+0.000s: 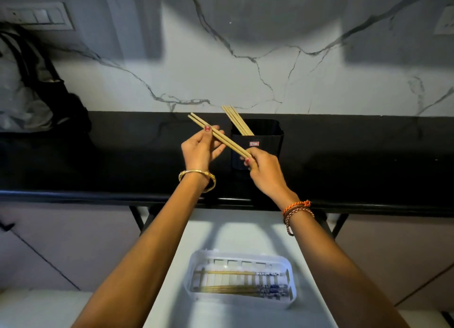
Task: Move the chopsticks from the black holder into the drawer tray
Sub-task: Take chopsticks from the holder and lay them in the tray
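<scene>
A pair of pale wooden chopsticks [221, 136] slants above the black counter, held at both ends. My left hand [199, 152] pinches its upper part, and my right hand [264, 171] grips the lower end. Just behind them stands the black holder [267, 141], with several more wooden chopsticks [237, 118] leaning out to the left. Below, in the open white drawer [245, 229], lies a clear tray [242, 279] that holds several chopsticks with blue patterned ends laid flat.
The black counter [368, 160] runs across the view with a marble wall behind it. A dark bag [32, 91] sits at the far left of the counter. Closed cabinet fronts flank the drawer on both sides.
</scene>
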